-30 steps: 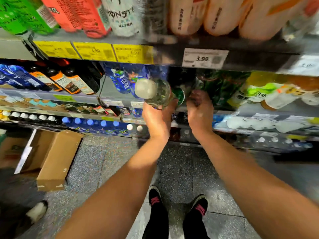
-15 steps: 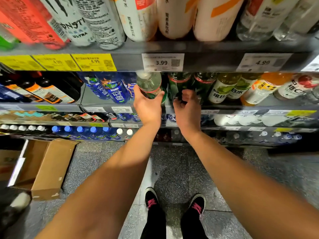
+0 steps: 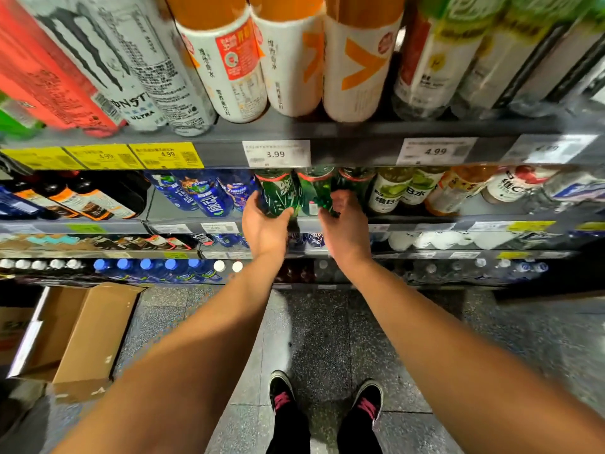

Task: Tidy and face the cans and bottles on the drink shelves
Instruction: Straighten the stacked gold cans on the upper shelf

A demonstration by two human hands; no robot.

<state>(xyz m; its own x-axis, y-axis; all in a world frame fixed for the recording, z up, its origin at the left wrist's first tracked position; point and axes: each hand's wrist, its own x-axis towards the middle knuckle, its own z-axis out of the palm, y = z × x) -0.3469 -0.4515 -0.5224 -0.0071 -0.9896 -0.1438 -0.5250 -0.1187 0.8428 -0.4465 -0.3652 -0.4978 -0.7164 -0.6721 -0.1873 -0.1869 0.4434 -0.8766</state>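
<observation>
Green bottle (image 3: 278, 194) upright, clasped by left hand (image 3: 265, 224); right hand (image 3: 343, 224) grips its neighbour (image 3: 312, 191).

Open cardboard box (image 3: 75, 335) at lower left, flaps spread, resting on speckled grey floor (image 3: 327, 335). Black shoes with pink laces (image 3: 327, 407) at bottom centre. Yellow price tags (image 3: 137, 156) at mid-left; white price tags (image 3: 276, 153) reading 3.99 and 4.99, centre and right.
</observation>
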